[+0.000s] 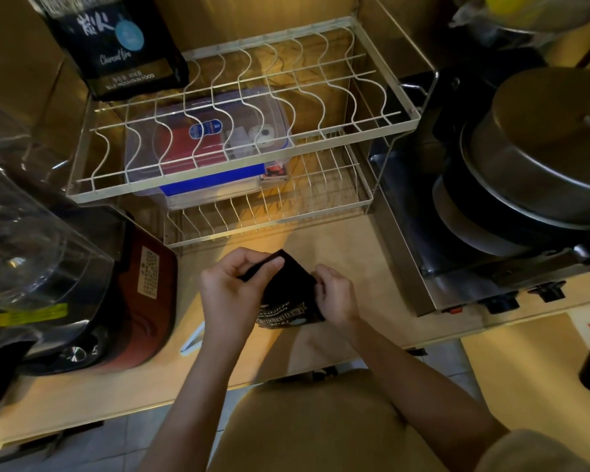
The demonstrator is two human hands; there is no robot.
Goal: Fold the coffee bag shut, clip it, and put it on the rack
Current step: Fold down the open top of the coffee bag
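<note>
Both hands (280, 294) pinch coffee bag (288, 294) | wooden counter (348, 253) | rack (239, 107) behind

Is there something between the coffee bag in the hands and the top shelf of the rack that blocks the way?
Nothing visible blocks it. Both hands hold the coffee bag above the counter, and the rack stands behind it; another black bag occupies only the top shelf's back-left corner.

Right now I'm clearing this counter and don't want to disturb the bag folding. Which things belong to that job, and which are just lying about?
Belongs to the job:
- black coffee bag, held in both hands: left hand, right hand
- white wire rack

Just lying about:
- second coffee bag on the rack's top tier
- clear plastic box on the lower tier
- stacked pots
- red appliance
</note>
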